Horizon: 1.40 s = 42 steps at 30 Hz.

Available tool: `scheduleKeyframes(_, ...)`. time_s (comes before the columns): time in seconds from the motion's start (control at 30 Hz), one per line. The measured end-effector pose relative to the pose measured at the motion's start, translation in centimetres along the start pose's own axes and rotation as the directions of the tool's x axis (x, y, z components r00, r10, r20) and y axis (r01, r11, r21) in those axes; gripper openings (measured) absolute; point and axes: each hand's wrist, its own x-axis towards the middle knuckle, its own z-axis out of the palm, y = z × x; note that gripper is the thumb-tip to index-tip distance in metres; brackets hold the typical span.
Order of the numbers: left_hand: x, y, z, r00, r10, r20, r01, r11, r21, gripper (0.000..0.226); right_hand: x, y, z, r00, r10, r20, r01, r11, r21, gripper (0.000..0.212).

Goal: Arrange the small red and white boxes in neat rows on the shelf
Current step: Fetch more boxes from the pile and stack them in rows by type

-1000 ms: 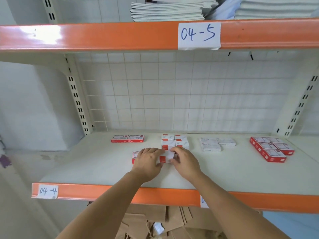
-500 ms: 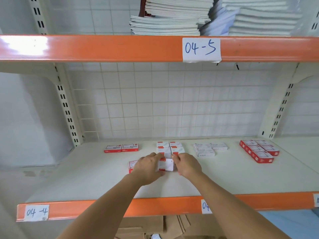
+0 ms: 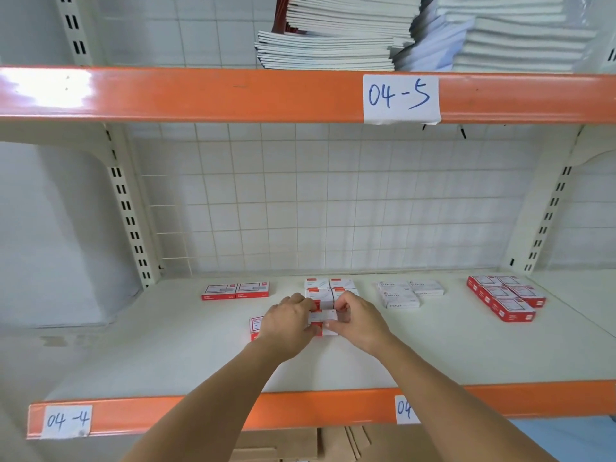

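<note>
Currently: both hands on one red and white box (image 3: 322,319), shelf (image 3: 433,355) centre.
My left hand (image 3: 288,323) and right hand (image 3: 358,320) pinch its ends; long axis left-right, box between them.

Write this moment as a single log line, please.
step: lining up boxes | left hand: holds box | right hand: holds same box | place: shelf, in front of middle group | state: not yet released
</note>
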Motion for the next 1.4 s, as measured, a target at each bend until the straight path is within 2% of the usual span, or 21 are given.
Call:
scheduleKeyframes(0.2,0.4,0.0,0.4,0.997,-0.024,-0.073,0.02,0.998,-0.064,0.032,0.3,-0.7,0.2,0.996,-0.012,-0.091,-0.008,0.977,-0.214,0.023)
scheduleKeyframes(0.4,1.2,-0.1,0.6,0.994,-0.034,-0.107,0.029,0.998,-0.05,0.032,1.0,-1.0,0.1,0.995,-0.018,-0.096,-0.012,0.955,-0.295,0.02)
scheduleKeyframes(0.47,1.2,-0.3,0.5,0.994,-0.034,-0.105,0.029,0.998,-0.049,0.039,1.1,-1.1,0.2,0.993,-0.034,-0.115,-0.005,0.947,-0.32,0.02)
scheduleKeyframes(0.57,0.9,-1.4,-0.1,0.996,-0.041,-0.078,0.04,0.999,-0.013,0.063,1.0,-1.1,0.4,0.971,-0.132,-0.198,0.049,0.925,-0.377,0.029)
scheduleKeyframes(0.63,0.2,-2.8,-0.9,0.997,-0.075,-0.006,0.075,0.997,0.033,0.077,0.9,-1.3,0.4,0.95,-0.186,-0.251,0.082,0.923,-0.376,0.032)
scheduleKeyframes(0.7,-0.6,-4.2,-1.5,0.99,-0.127,0.069,0.122,0.99,0.07,0.081,0.9,-1.6,0.5,0.943,-0.198,-0.268,0.098,0.934,-0.343,0.033)
scheduleKeyframes(0.8,-2.0,-5.6,-1.9,0.98,-0.173,0.099,0.168,0.984,0.055,0.064,0.6,-2.0,1.0,0.949,-0.2,-0.245,0.116,0.941,-0.319,0.032)
scheduleKeyframes(0.93,-2.9,-5.7,-2.3,0.981,-0.19,-0.028,0.189,0.981,-0.033,0.048,0.0,-2.6,1.3,0.946,-0.228,-0.229,0.161,0.947,-0.279,0.026)
scheduleKeyframes(1.03,-2.4,-4.4,-2.8,0.984,-0.148,-0.096,0.142,0.988,-0.067,0.049,-0.5,-3.1,1.0,0.949,-0.264,-0.171,0.209,0.935,-0.285,0.028)
scheduleKeyframes(1.2,-0.2,0.3,-2.7,0.992,0.029,-0.124,-0.043,0.992,-0.114,0.051,-1.5,-2.7,-1.2,0.958,-0.287,-0.014,0.271,0.92,-0.282,0.052)
scheduleKeyframes(1.4,2.0,9.1,0.0,0.985,0.13,-0.115,-0.149,0.974,-0.17,0.051,-4.1,3.2,-6.7,0.971,-0.235,-0.055,0.203,0.918,-0.34,0.045)
